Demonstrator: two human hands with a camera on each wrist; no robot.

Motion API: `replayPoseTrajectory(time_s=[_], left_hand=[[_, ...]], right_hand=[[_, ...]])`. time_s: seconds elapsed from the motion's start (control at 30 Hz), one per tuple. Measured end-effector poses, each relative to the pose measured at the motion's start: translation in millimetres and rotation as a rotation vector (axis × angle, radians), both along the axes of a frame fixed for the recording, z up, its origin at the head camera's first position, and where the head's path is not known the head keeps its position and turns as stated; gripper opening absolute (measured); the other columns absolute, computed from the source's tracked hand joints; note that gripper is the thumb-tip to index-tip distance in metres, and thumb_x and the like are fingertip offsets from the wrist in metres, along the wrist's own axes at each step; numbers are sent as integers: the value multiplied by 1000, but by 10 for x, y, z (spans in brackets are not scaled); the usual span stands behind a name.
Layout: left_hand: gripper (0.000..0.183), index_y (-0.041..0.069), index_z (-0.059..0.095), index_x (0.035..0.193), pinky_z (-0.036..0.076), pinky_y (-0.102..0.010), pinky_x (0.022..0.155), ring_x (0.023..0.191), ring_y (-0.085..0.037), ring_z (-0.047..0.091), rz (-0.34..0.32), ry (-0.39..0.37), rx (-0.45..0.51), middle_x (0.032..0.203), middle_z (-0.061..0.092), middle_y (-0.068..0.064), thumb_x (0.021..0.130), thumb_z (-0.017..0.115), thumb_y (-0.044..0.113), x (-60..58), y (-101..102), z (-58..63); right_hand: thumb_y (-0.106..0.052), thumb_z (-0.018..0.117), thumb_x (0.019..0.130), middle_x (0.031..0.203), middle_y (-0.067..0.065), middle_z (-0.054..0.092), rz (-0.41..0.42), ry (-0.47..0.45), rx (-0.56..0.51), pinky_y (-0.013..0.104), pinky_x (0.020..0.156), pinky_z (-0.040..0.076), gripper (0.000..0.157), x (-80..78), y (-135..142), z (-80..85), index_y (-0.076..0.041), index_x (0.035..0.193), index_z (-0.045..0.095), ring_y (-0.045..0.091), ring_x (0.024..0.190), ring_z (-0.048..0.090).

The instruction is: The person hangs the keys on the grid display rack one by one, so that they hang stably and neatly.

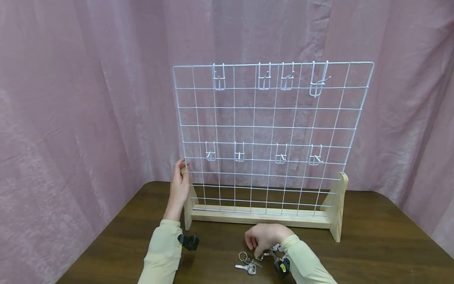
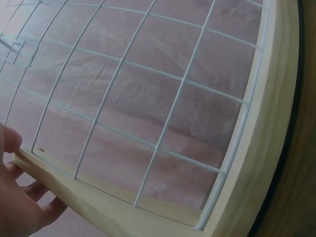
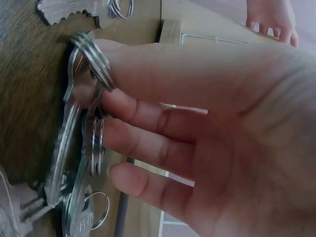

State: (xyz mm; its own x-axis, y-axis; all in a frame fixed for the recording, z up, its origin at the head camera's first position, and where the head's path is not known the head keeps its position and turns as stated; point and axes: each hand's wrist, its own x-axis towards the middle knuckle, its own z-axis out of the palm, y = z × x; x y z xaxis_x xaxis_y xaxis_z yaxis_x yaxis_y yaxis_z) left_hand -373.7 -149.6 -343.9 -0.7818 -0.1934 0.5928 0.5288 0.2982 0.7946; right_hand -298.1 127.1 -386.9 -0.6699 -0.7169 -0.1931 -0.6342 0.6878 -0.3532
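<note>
Lower centre, head view: my curled right hand (image 1: 264, 237) is touching silver metal keys (image 3: 79, 91), pinch undeterminable; my left hand (image 1: 180, 184) is gripping the pale wooden stand (image 1: 260, 216). Separating keys singly is advisable.

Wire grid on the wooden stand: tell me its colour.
The wire grid is white, clearest in the head view.

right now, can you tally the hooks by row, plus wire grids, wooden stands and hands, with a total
Upper hooks: 4
Lower hooks: 4
Wire grid: 1
Wooden stand: 1
Hands, left hand and right hand: 2
Total: 12
</note>
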Motion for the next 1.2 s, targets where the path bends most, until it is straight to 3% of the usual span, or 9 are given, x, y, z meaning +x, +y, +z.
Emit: replayPoseTrajectory(time_s=[0.27,0.43,0.53,0.6,0.9,1.2], left_hand=[[40,3,35,142,36,-48,111,129,-36,46,-51,-30,-3,137,49,-23,102,37,3,14,-48,12],[41,0,34,143,34,-50,112,131,-38,44,-90,-54,-6,139,46,-26,102,37,2,108,-52,71],[41,0,34,143,35,-49,111,129,-37,45,-85,-57,-23,139,47,-25,102,37,1,95,-55,72],[41,3,34,143,36,-49,110,129,-36,45,-77,-48,-36,139,47,-22,102,37,3,19,-79,16],[41,3,35,143,35,-50,112,130,-37,45,-75,-49,-34,141,46,-24,102,38,4,18,-97,39],[41,3,35,143,35,-49,113,131,-35,44,-71,-60,-33,141,46,-22,102,39,2,26,-84,45]], right_hand=[[-4,74,75,66,-14,49,-6,-2,-3,12,57,39,16,16,-15,9,-12,78,59,-5,60,42],[-9,81,70,68,-11,52,-28,-23,21,12,59,39,25,64,-40,29,-13,80,58,-5,62,43],[-5,82,67,69,-11,53,-25,-32,59,12,59,39,28,84,-57,43,-14,79,59,-4,62,43],[-2,81,66,68,-11,53,-20,-30,77,12,58,39,28,86,-68,49,-14,78,59,-4,61,43],[2,79,66,66,-11,51,-18,-14,100,12,57,38,27,84,-89,69,-14,77,60,-4,61,43],[1,81,63,68,-10,52,-23,-59,71,12,58,38,31,84,-80,65,-14,78,59,-4,61,43]])
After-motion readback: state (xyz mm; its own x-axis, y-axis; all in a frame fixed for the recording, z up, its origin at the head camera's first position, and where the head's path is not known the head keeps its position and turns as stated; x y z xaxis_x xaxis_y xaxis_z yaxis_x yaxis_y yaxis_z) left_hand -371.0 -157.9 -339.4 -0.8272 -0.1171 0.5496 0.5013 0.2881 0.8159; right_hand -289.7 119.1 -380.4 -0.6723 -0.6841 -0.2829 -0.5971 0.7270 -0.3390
